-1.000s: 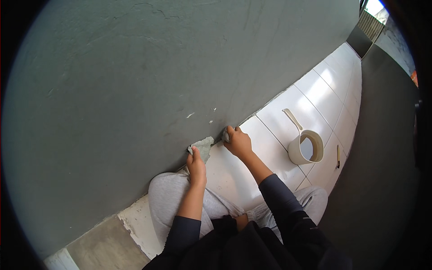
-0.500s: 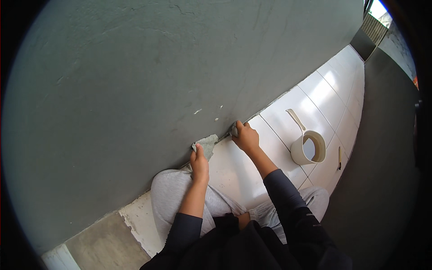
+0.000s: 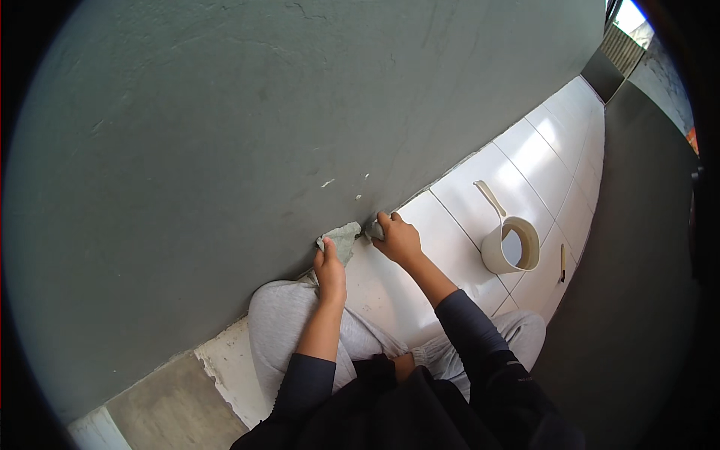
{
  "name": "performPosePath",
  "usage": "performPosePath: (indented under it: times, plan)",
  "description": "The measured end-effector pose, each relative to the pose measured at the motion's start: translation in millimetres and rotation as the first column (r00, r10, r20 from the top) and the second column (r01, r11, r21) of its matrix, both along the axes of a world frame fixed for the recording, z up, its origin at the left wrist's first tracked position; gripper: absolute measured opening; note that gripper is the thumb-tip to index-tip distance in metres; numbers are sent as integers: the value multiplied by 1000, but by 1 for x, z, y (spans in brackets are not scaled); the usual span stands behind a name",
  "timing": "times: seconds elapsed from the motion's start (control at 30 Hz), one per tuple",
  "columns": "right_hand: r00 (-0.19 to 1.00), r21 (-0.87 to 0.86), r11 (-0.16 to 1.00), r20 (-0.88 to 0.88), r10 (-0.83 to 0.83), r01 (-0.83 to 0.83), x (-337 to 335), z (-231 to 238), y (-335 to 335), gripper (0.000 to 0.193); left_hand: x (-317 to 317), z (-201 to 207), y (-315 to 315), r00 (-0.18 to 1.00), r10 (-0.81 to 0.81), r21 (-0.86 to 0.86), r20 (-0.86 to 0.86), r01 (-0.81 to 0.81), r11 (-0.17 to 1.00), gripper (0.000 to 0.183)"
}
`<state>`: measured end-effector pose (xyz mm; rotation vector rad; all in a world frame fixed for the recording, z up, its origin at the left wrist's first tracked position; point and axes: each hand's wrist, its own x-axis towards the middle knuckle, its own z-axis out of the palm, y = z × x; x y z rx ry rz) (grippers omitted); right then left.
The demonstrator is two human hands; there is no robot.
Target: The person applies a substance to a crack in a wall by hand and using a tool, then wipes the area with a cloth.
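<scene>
My left hand [image 3: 329, 276] is closed on a ragged grey-green scrap [image 3: 342, 241], thumb on top, beside the foot of the grey wall [image 3: 202, 150]. Between the fingers of my right hand [image 3: 399, 238] is a small grey piece [image 3: 376, 226], partly covered, so its kind does not show. That piece is at the seam of wall and white tiled floor [image 3: 465, 232], just right of the scrap. Whether the two touch is hard to tell. Small pale chips mark the wall above my hands.
A cream dipper [image 3: 490, 253] with a long handle stands on the tiles to the right, with liquid in it. Farther right lies a small brush [image 3: 562, 262], near a dark wall [image 3: 637, 247]. A bare brownish floor patch [image 3: 169, 401] is at lower left. My crossed legs [image 3: 289, 315] rest close to the wall.
My right hand has moved left and slightly down along the seam with the grey piece, closer to the scrap. My left hand stays almost in place, still holding the scrap.
</scene>
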<state>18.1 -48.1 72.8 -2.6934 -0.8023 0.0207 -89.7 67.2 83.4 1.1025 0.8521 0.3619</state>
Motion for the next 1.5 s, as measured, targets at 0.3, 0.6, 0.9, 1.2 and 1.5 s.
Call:
performPosePath:
  times: [0.3,0.6,0.9,1.2,1.5]
  plan:
    - [998,48,997,-9,68,-67,-2,-3,-1,40,1,0,-3,998,6,1,69,-6,1000,54]
    - [999,17,1000,-49,19,-18,-2,-3,-1,44,3,2,-6,997,50,36,57,-52,998,52]
    - [998,-4,999,-61,33,-33,-3,-3,6,47,3,6,-7,997,59,21,47,-60,998,52]
    - [994,21,998,-87,-65,67,10,4,-20,41,1,5,-6,1000,17,73,-4,-17,997,51]
    - [327,413,110,-834,444,904,-35,21,-123,32,1,2,-5,994,-17,-47,112,23,999,60]
